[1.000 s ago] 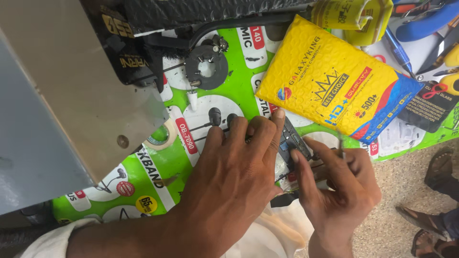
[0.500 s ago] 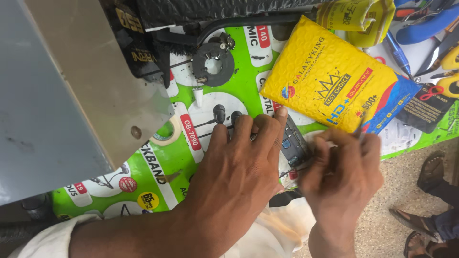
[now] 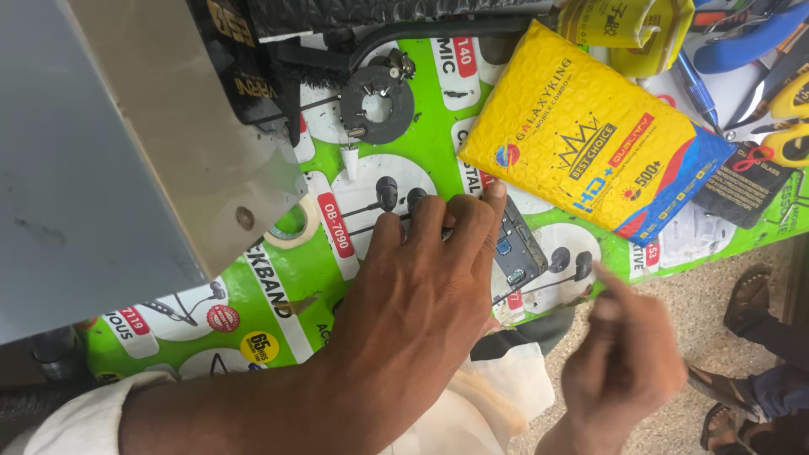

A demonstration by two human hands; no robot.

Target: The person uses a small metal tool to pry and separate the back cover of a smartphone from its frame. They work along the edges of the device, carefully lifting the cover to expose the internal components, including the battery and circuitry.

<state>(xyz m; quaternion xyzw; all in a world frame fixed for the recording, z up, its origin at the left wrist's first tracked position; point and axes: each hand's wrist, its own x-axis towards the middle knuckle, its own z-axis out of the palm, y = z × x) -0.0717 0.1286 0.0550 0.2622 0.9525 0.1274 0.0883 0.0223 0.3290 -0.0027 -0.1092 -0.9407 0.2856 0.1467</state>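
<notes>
The left hand [image 3: 421, 286] lies flat with its fingers spread on top of an open phone [image 3: 516, 247]. It presses the phone down on the green printed mat [image 3: 278, 295] and does not wrap around it. Only the right part of the phone peeks out from under the fingers, showing dark insides with small blue bits. The phone is near the middle of the mat, just beside the yellow padded pouch [image 3: 581, 143], and its far corner seems to touch the pouch. Its long side runs slanted, from far left to near right, with the near end pointing at the mat's near edge.

The right hand [image 3: 624, 362] is up in the air, near the phone but off it, past the mat's near edge and over the sandy floor [image 3: 674, 295]. Its fingers are pinched together (it is blurry, so I cannot tell if it holds anything).

There is little room on the left, where a grey metal box [image 3: 109, 160] covers the mat. A black ring part [image 3: 377, 105] lies farther away. Scissors with yellow handles [image 3: 788, 126] sit at the far right edge.
</notes>
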